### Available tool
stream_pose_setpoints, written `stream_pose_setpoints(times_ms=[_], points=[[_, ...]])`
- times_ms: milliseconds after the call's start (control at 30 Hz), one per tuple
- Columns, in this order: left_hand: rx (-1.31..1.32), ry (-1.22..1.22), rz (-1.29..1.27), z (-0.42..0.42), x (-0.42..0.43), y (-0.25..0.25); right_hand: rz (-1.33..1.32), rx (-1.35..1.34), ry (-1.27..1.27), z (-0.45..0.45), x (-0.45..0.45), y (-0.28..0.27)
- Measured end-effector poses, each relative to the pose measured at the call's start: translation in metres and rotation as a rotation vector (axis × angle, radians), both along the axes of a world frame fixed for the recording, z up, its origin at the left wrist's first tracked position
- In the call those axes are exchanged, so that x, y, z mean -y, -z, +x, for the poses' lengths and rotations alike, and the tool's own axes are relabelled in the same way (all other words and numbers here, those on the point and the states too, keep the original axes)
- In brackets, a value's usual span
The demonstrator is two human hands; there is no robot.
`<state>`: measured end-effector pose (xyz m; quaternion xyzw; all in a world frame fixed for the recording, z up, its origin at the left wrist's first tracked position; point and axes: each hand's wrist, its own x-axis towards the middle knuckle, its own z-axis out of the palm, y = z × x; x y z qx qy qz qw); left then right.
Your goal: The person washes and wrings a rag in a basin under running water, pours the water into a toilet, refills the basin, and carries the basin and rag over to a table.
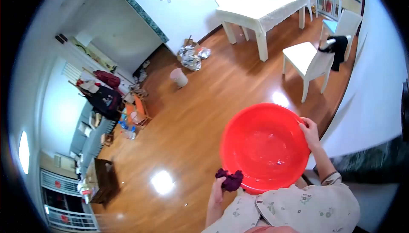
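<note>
A large red basin (266, 148) is held in front of my body, with a little clear liquid showing at its bottom. My right hand (310, 131) grips the basin's right rim, fingers closed round it. At the basin's lower left edge, my left hand (218, 189) is closed on a crumpled dark purple cloth (230, 179), which touches or nearly touches the rim. Part of the left fingers is hidden by the cloth.
A white chair (301, 59) and a white table (260, 8) stand ahead on the right. A pink bin (179, 77) and plastic bags (190, 58) are on the wooden floor ahead. An orange stand (139, 110) and a dark wooden table (102, 181) lie left.
</note>
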<state>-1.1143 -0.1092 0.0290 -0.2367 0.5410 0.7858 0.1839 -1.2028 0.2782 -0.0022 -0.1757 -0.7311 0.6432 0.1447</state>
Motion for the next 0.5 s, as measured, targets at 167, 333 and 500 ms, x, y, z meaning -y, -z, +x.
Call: stream_pose_setpoints(times_ms=[167,333,500], points=[[-0.061,0.034,0.029,-0.187,-0.022,0.005,0.048,0.042,0.096,-0.144,-0.018,0.007],[-0.088,0.262,0.002,-0.375,-0.033,0.002,-0.098,0.035,0.204,-0.267,-0.034,0.000],[-0.188,0.465,-0.033,-0.549,-0.077,-0.016,-0.131,0.001,0.341,-0.386,-0.076,0.003]])
